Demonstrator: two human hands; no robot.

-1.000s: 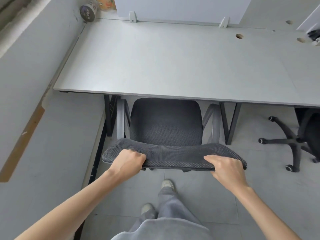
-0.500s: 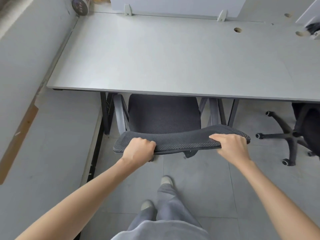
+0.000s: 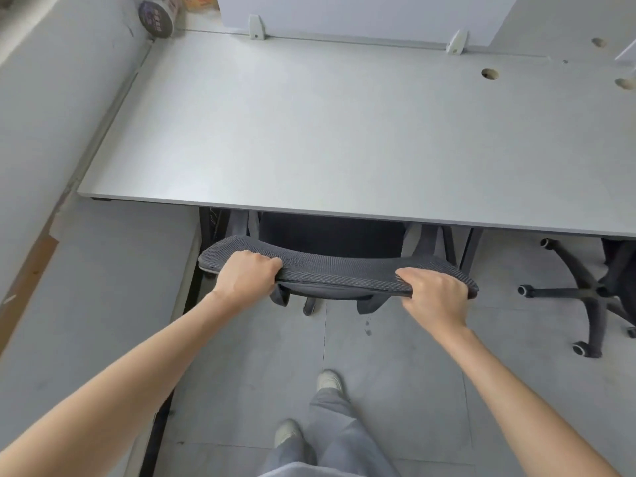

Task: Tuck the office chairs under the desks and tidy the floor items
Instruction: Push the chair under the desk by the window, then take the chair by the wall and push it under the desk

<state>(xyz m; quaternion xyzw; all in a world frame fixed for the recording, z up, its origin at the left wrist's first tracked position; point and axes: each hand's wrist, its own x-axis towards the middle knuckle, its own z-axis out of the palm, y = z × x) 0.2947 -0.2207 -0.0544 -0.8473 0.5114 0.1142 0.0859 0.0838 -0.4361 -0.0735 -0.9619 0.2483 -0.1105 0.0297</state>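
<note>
**Chair held at the tabletop edge**

A second office chair [image 3: 599, 290] stood at the right, its star base and castors out on the grey tiled floor [image 3: 395, 373] and its seat partly under the tabletop [image 3: 309, 132]. Dark tabletop legs [image 3: 461, 249] stood just right of the held chair, and another dark leg stood at its left, beside the low grey wall [image 3: 86, 304]. At the far edge of the tabletop a white partition [image 3: 361, 12] was fixed with two small brackets, and a round container [image 3: 156, 18] stood at the far left corner. Cable holes showed at the far right. The person's two light shoes and grey trousers were seen below, behind the chair.

The office chair [image 3: 330, 270] was directly in front of the person, its seat almost fully hidden under the near edge of the tabletop. Its front faced away from the person, toward the partition. The top edge of the mesh backrest ran left to right, roughly parallel to the tabletop edge.

The left hand [image 3: 246, 277] had its grip closed around the top of the backrest near the left end, fingers curled over the mesh. The right hand [image 3: 433, 292] gripped the same edge near the right end, also with curled fingers.
</note>
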